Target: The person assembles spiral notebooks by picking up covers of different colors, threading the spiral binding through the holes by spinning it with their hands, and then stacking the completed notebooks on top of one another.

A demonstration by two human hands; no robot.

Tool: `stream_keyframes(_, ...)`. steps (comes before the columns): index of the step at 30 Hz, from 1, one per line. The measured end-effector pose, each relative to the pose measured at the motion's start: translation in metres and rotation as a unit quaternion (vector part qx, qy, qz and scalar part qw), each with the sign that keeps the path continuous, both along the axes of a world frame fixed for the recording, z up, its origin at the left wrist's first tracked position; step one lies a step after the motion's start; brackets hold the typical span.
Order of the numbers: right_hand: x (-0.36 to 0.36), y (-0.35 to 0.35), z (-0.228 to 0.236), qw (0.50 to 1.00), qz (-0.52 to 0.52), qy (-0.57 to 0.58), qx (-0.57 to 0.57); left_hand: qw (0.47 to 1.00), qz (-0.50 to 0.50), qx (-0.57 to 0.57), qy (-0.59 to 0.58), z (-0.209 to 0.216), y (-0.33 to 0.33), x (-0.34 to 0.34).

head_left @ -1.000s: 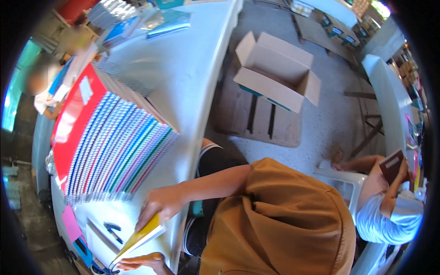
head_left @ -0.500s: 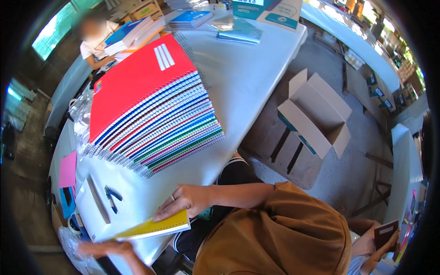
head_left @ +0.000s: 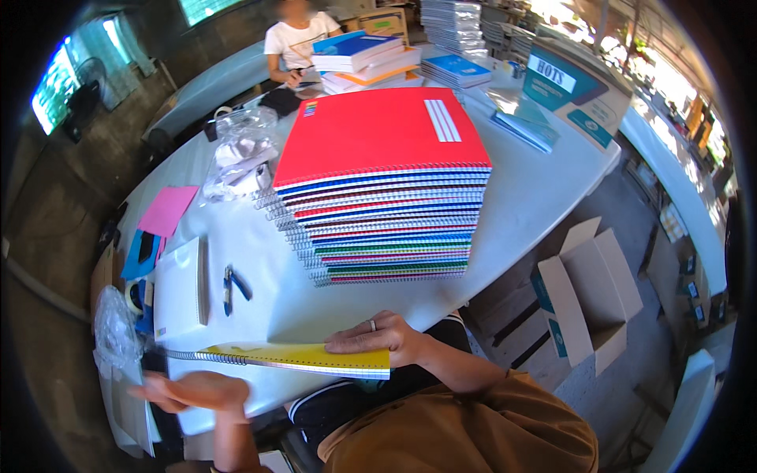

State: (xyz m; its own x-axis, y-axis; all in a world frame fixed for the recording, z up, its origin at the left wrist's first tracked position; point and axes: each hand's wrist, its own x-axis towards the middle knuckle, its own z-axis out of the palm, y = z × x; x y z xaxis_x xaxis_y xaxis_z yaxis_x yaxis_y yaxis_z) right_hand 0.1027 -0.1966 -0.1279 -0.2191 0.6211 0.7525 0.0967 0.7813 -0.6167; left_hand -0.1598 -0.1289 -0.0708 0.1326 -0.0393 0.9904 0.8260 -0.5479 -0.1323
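Note:
My right hand [head_left: 375, 339], with a ring on one finger, grips the right end of a yellow spiral notebook [head_left: 296, 353], thumb side on its cover. The notebook is seen nearly edge-on at the table's near edge, and its wire coil [head_left: 193, 356] sticks out past the left end. Below that coil, my left hand [head_left: 201, 390] is slightly blurred, fingers stretched out to the left and apparently apart from the notebook. A tall stack of spiral notebooks [head_left: 386, 142], red cover on top, stands beyond my hands. Several wire ends jut from its left side.
Left on the white table [head_left: 520, 205] lie a white-covered notebook [head_left: 180, 285], blue-handled pliers [head_left: 233, 288], a pink sheet [head_left: 168, 210] and clear plastic [head_left: 240, 154]. A person [head_left: 300, 43] sits across, behind piled books [head_left: 359, 57]. An open carton [head_left: 591, 296] sits at right.
My view has swung, so the stack and table appear shifted right and more level. The notebook now lies flatter in view, still in my right hand; my left hand stays near its coil end.

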Motion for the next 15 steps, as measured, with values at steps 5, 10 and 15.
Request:
stream_keyframes(5, 0.001, -0.001, 0.007, 1.000, -0.005, -0.011, -0.019, 0.943, -0.058, -0.316, 0.086, -0.077, -0.003, -0.004)
stream_keyframes(10, 0.008, -0.005, 0.006, 0.968, -0.025, 0.063, -0.242, 0.945, -0.115, -0.282, 0.120, 0.036, 0.001, 0.024)
stream_keyframes(15, 0.008, 0.004, 0.038, 0.957, 0.013, 0.165, -0.239, 0.934, -0.124, -0.307, 0.131, 0.043, 0.035, 0.036)
